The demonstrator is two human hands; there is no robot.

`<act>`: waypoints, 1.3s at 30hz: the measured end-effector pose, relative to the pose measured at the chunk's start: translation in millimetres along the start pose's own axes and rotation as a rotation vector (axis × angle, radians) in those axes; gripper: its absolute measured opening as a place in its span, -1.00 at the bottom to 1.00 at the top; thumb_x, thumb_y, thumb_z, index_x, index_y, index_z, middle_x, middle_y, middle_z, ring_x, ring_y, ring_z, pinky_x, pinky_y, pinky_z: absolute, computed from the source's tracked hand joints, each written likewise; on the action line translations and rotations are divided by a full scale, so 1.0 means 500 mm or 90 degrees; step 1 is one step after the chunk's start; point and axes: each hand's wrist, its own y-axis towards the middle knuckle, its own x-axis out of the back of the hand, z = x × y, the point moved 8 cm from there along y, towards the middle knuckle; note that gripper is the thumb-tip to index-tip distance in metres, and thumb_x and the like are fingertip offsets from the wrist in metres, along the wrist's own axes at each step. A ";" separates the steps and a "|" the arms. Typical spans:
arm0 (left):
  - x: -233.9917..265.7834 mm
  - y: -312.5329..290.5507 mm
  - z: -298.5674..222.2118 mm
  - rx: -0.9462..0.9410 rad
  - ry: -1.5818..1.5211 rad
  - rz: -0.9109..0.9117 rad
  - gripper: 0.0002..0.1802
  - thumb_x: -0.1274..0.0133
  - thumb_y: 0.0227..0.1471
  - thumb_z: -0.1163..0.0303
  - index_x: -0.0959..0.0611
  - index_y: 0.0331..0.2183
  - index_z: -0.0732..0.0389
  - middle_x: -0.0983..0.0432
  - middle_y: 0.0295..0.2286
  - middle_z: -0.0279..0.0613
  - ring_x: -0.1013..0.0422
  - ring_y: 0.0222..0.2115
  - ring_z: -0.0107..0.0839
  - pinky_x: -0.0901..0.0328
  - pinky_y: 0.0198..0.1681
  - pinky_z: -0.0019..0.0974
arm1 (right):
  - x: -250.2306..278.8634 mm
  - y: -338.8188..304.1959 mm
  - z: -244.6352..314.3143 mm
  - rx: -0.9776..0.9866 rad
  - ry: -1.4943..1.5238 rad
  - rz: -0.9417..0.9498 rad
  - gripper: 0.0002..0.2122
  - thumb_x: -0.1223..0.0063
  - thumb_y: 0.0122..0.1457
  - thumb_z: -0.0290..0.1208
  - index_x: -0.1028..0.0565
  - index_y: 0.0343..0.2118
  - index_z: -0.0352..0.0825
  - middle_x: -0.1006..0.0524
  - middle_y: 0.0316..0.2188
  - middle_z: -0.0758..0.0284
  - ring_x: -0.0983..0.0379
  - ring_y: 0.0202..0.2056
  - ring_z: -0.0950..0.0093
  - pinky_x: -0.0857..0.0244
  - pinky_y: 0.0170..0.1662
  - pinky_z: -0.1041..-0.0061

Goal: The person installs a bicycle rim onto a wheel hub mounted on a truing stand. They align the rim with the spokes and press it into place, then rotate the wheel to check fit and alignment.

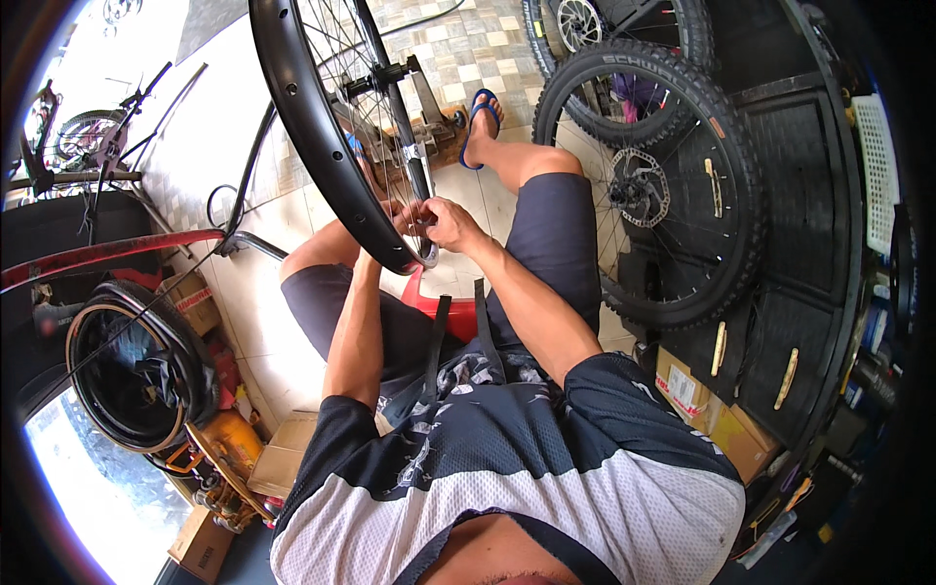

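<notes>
A bicycle wheel with a wide black rim [336, 156] and thin spokes stands upright in front of me, bare of any tire. Its hub [380, 78] rests in a metal stand [429, 107] near the floor tiles. My right hand [453, 226] is closed, with thumb and fingers pinched together by the spokes at the rim's near end. Partly behind the rim, my left hand [395, 213] meets the right one there, its fingers bent. Whatever the fingertips pinch is too small and too covered to make out.
Wheels with knobby tires [717, 283] lean on a black cabinet [799, 292] at the right. A red stool [463, 317] is between my legs. Tires [200, 366], cardboard boxes [288, 453] and an orange container [234, 439] crowd the left. A red bar [117, 255] reaches in there.
</notes>
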 end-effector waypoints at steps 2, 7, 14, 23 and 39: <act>0.029 0.006 0.011 0.024 -0.127 -0.065 -0.40 -0.13 0.21 -0.11 -0.60 -0.60 0.23 -0.43 -0.71 -0.32 -0.35 -0.69 -0.53 -0.23 -0.61 -0.37 | -0.020 0.004 -0.033 -0.091 0.050 0.101 -0.81 -0.24 0.18 -0.39 -0.61 -0.21 -0.39 -0.64 -0.35 0.26 -0.55 -0.29 0.47 -0.40 -0.14 0.45; 0.038 0.044 0.078 0.062 -0.429 -0.038 -0.44 0.02 0.29 -0.17 -0.61 -0.26 0.20 -0.54 -0.47 -0.33 -0.47 -0.51 -0.51 -0.35 -0.47 -0.44 | -0.040 0.011 -0.067 -0.150 0.088 0.134 -0.75 -0.11 0.34 -0.34 -0.62 -0.08 -0.42 -0.65 -0.33 0.35 -0.51 -0.27 0.61 -0.37 -0.11 0.54; -0.063 0.101 0.158 0.014 -0.305 0.110 -0.34 -0.09 0.28 -0.01 -0.41 0.21 0.22 -0.49 -0.06 -0.27 -0.44 -0.10 -0.38 -0.44 -0.15 -0.20 | 0.055 0.015 -0.075 -0.077 0.229 -0.133 -0.75 -0.18 0.28 -0.33 -0.65 -0.10 -0.38 -0.68 -0.31 0.31 -0.51 -0.31 0.62 -0.39 -0.15 0.55; -0.047 0.074 0.100 0.036 -0.353 -0.021 -0.64 -0.22 0.03 0.33 -0.67 -0.11 0.24 -0.68 -0.37 -0.12 -0.57 -0.38 -0.37 -0.45 -0.31 -0.23 | 0.102 0.014 -0.115 -0.192 -0.019 -0.225 -0.72 -0.26 0.16 -0.22 -0.64 -0.23 -0.35 -0.69 -0.40 0.26 -0.62 -0.36 0.45 -0.43 -0.23 0.43; -0.025 0.045 0.074 -0.254 -0.080 -0.015 -0.67 -0.18 0.24 0.22 -0.59 -0.16 0.31 -0.61 -0.40 -0.25 -0.50 -0.44 -0.52 -0.40 -0.48 -0.41 | 0.018 0.014 -0.079 -0.168 -0.047 0.002 -0.75 -0.24 0.19 -0.27 -0.63 -0.31 -0.41 -0.65 -0.47 0.29 -0.53 -0.43 0.56 -0.39 -0.28 0.46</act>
